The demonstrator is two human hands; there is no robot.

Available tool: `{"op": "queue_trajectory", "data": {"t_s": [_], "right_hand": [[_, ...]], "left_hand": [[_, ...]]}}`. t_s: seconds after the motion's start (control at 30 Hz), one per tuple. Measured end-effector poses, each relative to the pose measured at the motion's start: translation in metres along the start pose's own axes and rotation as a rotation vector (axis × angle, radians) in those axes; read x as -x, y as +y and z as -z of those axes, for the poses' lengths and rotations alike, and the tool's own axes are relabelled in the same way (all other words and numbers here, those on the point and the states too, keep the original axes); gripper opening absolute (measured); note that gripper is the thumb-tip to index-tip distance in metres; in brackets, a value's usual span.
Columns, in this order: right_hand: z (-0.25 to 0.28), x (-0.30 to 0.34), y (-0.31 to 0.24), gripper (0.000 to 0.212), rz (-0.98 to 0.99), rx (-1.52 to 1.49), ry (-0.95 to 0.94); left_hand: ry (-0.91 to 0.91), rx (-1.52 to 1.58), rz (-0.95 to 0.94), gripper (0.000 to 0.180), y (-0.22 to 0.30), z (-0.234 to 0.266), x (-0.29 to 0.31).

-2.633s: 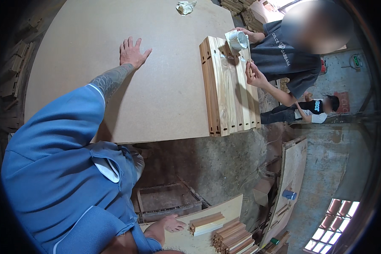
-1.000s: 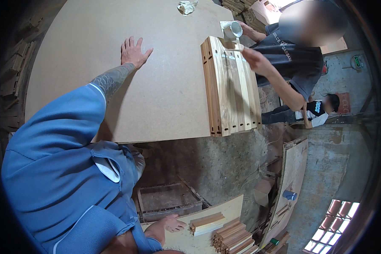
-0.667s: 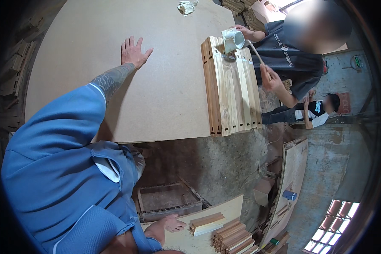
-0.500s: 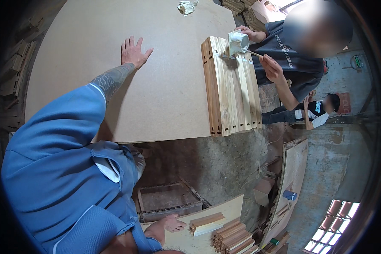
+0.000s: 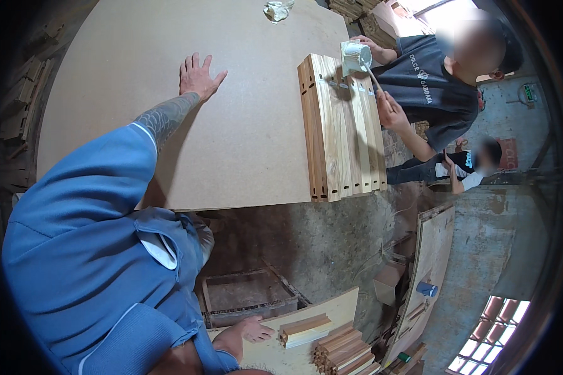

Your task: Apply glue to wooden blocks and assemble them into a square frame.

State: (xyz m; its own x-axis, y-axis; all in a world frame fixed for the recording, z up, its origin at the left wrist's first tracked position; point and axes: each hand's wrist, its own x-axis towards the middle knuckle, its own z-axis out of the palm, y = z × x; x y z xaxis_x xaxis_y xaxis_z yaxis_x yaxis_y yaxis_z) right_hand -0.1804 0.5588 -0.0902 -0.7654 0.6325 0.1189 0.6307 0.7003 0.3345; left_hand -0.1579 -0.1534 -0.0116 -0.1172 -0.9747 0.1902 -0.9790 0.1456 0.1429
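Note:
My left hand (image 5: pixel 201 77) lies palm down with fingers spread on a large flat tan board (image 5: pixel 244 144). Nothing is in it. Low in the view, my right hand (image 5: pixel 253 329) rests with fingers stretched out on a pale board (image 5: pixel 347 307), beside a short stack of wooden strips (image 5: pixel 305 331). To the right of my left hand, a row of wooden pieces with dark slots (image 5: pixel 344 134) stands on the tan board's edge. Above that row, a co-worker holds a white-smeared cup (image 5: pixel 356 57) in one hand and a thin stick (image 5: pixel 374 80) in the other.
A bundle of wooden strips (image 5: pixel 344 351) lies near my right hand. A crumpled white lump (image 5: pixel 278 10) sits at the tan board's far edge. A wooden frame (image 5: pixel 250 292) stands below. Another person (image 5: pixel 463 165) and a blue cup (image 5: pixel 426 289) are farther right.
The co-worker's head and upper body have shifted, and the cup has moved slightly right and up. The stick now points more steeply. My hands have stayed in place.

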Motion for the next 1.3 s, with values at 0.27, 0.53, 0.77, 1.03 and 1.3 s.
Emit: {"op": "queue_trajectory", "data": {"t_s": [0.27,0.53,0.77,1.03,1.3], "right_hand": [[-0.001,-0.006,-0.014,0.088,-0.002,-0.016,0.000],[0.001,-0.004,-0.010,0.090,0.003,-0.020,0.015],[-0.002,-0.005,-0.006,0.088,0.003,0.009,0.008],[-0.004,-0.005,-0.008,0.087,0.006,-0.005,-0.009],[-0.004,-0.005,-0.010,0.087,0.000,0.004,0.009]], "left_hand": [[-0.022,0.011,0.010,0.076,0.006,0.002,-0.008],[-0.007,-0.002,0.006,0.076,0.005,-0.003,-0.007],[-0.010,0.022,0.004,0.075,0.004,0.001,-0.002],[-0.014,0.024,0.000,0.075,0.005,0.003,-0.005],[0.017,0.015,-0.003,0.074,0.005,-0.002,-0.004]]}}
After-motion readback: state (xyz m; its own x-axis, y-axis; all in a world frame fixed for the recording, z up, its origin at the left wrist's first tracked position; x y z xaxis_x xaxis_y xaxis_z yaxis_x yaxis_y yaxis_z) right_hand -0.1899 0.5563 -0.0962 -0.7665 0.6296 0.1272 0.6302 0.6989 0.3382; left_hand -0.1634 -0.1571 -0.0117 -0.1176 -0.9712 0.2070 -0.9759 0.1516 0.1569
